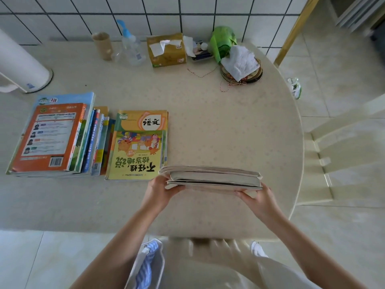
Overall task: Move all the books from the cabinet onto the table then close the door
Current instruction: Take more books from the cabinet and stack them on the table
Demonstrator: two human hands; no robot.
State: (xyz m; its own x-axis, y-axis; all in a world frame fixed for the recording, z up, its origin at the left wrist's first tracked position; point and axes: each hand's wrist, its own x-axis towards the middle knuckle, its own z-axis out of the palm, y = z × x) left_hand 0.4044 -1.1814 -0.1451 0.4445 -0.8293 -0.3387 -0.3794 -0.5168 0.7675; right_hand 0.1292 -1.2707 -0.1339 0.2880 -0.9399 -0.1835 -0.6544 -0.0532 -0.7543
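Observation:
I hold a small stack of books flat, page edges toward me, just above the beige table. My left hand grips its left end and my right hand grips its right end from below. To the left lies a yellow book with cartoon covers, and further left a pile of books topped by an orange one, with several thinner books leaning against it. The cabinet is not in view.
Along the tiled wall stand a cardboard tube, a clear bottle, a tissue box, a green bag and a white cloth on mats. A white cylinder sits far left. A pale chair stands right.

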